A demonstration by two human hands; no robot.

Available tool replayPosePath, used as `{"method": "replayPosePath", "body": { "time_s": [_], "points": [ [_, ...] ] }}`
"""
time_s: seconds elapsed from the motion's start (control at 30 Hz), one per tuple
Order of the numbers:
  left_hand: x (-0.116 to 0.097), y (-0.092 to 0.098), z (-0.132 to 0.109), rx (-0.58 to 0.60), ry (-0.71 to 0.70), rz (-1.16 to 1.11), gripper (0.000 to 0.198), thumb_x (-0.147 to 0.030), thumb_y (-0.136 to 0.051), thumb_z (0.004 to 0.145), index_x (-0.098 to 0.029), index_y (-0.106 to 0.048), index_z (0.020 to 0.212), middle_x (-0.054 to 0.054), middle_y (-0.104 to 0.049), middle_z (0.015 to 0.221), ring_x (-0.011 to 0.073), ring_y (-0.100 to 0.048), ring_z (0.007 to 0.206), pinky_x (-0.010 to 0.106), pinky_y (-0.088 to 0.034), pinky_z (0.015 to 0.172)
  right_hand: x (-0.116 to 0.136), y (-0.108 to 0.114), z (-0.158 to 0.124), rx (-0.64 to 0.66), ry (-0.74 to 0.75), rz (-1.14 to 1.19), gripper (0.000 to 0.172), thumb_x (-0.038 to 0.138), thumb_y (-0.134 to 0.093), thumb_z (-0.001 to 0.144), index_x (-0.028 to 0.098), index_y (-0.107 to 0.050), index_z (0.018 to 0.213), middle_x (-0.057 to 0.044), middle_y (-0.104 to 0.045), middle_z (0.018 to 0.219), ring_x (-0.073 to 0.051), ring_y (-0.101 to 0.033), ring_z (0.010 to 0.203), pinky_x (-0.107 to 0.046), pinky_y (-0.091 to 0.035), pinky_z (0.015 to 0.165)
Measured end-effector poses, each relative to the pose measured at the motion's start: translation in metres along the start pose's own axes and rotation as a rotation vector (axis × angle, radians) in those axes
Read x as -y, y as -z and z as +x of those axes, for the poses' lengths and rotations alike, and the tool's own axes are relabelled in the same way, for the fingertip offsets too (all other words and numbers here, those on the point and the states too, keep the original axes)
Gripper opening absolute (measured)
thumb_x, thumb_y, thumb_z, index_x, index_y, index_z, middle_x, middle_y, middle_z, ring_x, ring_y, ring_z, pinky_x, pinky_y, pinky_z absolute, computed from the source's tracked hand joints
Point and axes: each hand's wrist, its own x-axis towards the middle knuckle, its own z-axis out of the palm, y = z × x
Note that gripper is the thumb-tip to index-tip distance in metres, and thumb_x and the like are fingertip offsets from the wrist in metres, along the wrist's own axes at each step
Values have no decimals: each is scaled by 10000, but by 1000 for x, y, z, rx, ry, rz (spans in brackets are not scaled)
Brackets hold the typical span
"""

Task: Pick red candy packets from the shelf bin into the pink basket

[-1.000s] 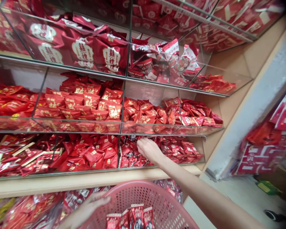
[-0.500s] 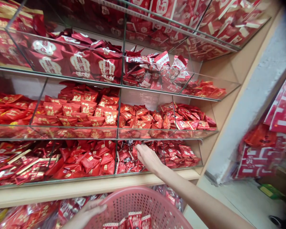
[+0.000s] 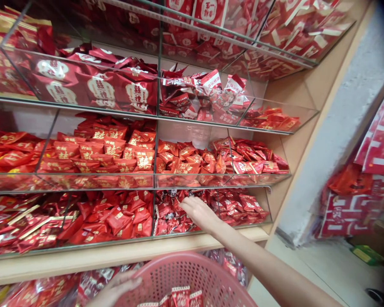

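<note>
Red sweet packets (image 3: 171, 213) fill the lowest glass bin (image 3: 265, 204) of the shelf. The right hand (image 3: 200, 213) lies palm-down among them, and whether its grip has closed on any cannot be told. At six o'clock, the left hand (image 3: 115, 290) clasps the nine-o'clock rim of a pink basket (image 3: 195, 266). Picking appears to be in hand; lifting packets out calls for pinched fingers clearing the glass lip.

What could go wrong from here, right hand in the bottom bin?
1. The right hand rests on loosely heaped red packets; a pull might drag neighbours over the bin's low clear front.
2. The left hand only touches the pink basket at its rim, so the loaded basket may tip.
</note>
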Motion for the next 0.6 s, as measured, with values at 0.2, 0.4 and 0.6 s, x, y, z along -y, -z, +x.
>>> {"method": "replayPosePath", "body": {
  "time_s": [0.2,0.4,0.6],
  "points": [
    [-3,1,-3,-16,18,2,615,-561,-684,563,-215,-691,1072,41,-647,1196,318,-470,1237,401,-296,1091,-4,3,2,-60,176,-207,129,154,-453,915,158,-582,914,-40,-553,818,-184,-467,785,-319,-375,791],
    [1,3,-2,18,-1,-23,579,-569,-687,575,-232,-707,1045,32,-661,1173,311,-494,1216,392,-304,1088,-11,1,-4,-170,147,-274,173,136,-421,918,158,-592,912,-49,-556,818,-191,-439,778,-340,-353,819],
    [12,1,5,-62,-34,-44,576,-571,-697,567,-202,-720,1008,56,-684,1126,323,-532,1169,412,-350,1055,-13,-6,-9,-227,112,-304,168,132,-432,908,151,-597,883,-56,-563,825,-192,-435,764,-335,-359,765]
  ]
}}
